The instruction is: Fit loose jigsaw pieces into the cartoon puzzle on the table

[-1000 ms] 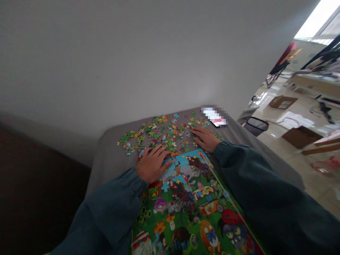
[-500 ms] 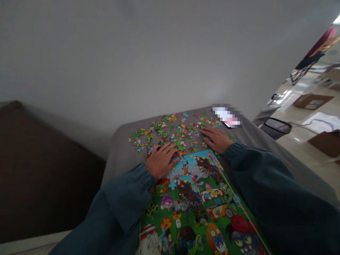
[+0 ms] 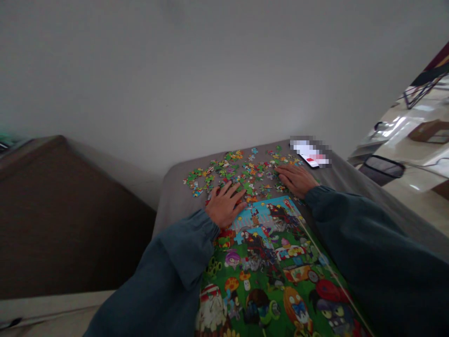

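Note:
Many loose jigsaw puzzle pieces (image 3: 230, 169) lie scattered over the far part of a grey cloth-covered table (image 3: 178, 206). In front of them is a colourful cartoon puzzle board (image 3: 259, 290), with a partly joined block of pieces (image 3: 257, 248) on it. My left hand (image 3: 225, 205) rests, fingers spread, over pieces at the board's far left corner. At the right edge of the pile, my right hand (image 3: 297, 180) lies with fingers stretched out, its fingertips on or just above some pieces. I see nothing gripped in either hand.
A phone (image 3: 310, 153) with a lit, blurred screen lies at the table's far right. Behind the table stands a pale wall (image 3: 210, 70). A dark brown panel (image 3: 70, 220) is at the left. Cardboard boxes (image 3: 430, 131) and a dark-framed object (image 3: 382, 168) are on the right.
The whole view has shifted, so everything appears farther right. My left hand has moved slightly forward over the pieces with its fingers more spread. My right hand stays about where it was.

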A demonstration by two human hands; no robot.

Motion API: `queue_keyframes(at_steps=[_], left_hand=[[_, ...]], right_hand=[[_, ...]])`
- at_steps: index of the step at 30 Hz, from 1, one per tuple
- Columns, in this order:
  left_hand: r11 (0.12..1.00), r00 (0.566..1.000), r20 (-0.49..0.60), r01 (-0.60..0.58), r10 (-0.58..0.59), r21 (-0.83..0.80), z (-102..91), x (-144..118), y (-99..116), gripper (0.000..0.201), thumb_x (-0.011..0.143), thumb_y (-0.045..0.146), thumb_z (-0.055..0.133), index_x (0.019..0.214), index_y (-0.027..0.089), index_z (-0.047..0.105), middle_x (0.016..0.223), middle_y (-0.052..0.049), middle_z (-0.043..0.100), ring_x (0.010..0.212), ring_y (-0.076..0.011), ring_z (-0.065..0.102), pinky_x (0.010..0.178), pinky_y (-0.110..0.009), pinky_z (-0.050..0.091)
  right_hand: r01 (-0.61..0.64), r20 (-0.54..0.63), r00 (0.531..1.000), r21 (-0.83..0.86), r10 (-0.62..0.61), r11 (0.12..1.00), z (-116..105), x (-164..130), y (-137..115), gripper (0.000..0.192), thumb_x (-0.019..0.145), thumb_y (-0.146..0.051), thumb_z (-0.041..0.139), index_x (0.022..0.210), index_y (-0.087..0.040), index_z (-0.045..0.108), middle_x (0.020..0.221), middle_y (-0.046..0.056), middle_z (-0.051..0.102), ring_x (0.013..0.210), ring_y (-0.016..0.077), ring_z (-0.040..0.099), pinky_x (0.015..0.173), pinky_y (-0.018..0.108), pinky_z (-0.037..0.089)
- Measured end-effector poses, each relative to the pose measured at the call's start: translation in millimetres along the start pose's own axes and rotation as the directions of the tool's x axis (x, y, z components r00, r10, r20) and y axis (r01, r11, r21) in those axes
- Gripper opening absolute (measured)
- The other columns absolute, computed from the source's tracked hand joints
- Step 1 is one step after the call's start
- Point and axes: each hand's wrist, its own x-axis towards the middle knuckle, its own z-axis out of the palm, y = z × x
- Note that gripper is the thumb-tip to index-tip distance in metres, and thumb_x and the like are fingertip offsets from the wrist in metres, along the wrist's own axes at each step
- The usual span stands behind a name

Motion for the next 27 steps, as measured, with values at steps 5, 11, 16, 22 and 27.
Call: queue_keyframes(at_steps=[5, 11, 16, 22, 27], left_hand=[[1.0, 1.0, -0.006, 0.02, -0.02, 0.001, -0.4, 1, 0, 0.058, 0.112, 0.058, 0.03, 0.16, 0.032, 0.048, 0.177, -0.005, 0.033, 0.164, -0.0324, 0.025, 0.127, -0.066, 0.025], [1.0, 1.0, 0.003, 0.029, -0.029, 0.003, 0.5, 1, -1, 0.058, 0.111, 0.058, 0.031, 0.161, 0.033, 0.047, 0.178, -0.004, 0.032, 0.165, -0.0317, 0.024, 0.128, -0.065, 0.025], [0.999, 0.999, 0.017, 0.037, -0.037, 0.013, -1.0, -1, 0, 0.057, 0.111, 0.057, 0.033, 0.162, 0.033, 0.045, 0.178, -0.003, 0.031, 0.165, -0.031, 0.025, 0.128, -0.064, 0.025], [0.999, 0.999, 0.01, 0.042, -0.042, 0.013, -2.6, -2, 0, 0.056, 0.111, 0.057, 0.031, 0.161, 0.035, 0.047, 0.177, -0.002, 0.033, 0.165, -0.0301, 0.025, 0.128, -0.061, 0.027], [0.999, 0.999, 0.021, 0.036, -0.036, 0.015, -3.8, -4, -3, 0.055, 0.111, 0.056, 0.032, 0.16, 0.037, 0.047, 0.177, -0.002, 0.034, 0.165, -0.0301, 0.026, 0.127, -0.063, 0.027]], right_hand=[[-0.076, -0.011, 0.997, -0.057, 0.076, 0.995, 1, 0, -2, 0.047, 0.109, -0.034, 0.039, 0.141, -0.018, 0.071, 0.148, 0.015, 0.067, 0.133, 0.0326, 0.066, 0.113, 0.054, 0.053], [-0.071, 0.056, 0.996, -0.066, 0.075, 0.995, 4, -2, 2, 0.05, 0.108, -0.034, 0.039, 0.145, -0.016, 0.068, 0.149, 0.016, 0.066, 0.132, 0.0336, 0.067, 0.114, 0.054, 0.054], [-0.035, 0.069, 0.997, -0.039, 0.038, 0.999, 4, -3, 4, 0.05, 0.107, -0.031, 0.04, 0.147, -0.016, 0.067, 0.147, 0.016, 0.068, 0.132, 0.0319, 0.067, 0.116, 0.052, 0.053], [0.045, 0.088, 0.995, -0.016, -0.044, 0.999, 4, -5, 1, 0.048, 0.107, -0.027, 0.041, 0.144, -0.016, 0.068, 0.145, 0.016, 0.069, 0.13, 0.0314, 0.069, 0.113, 0.052, 0.056], [0.036, 0.114, 0.993, -0.003, -0.035, 0.999, -5, -5, -7, 0.043, 0.104, -0.023, 0.048, 0.141, -0.021, 0.071, 0.145, 0.014, 0.069, 0.131, 0.0299, 0.068, 0.114, 0.051, 0.056]])
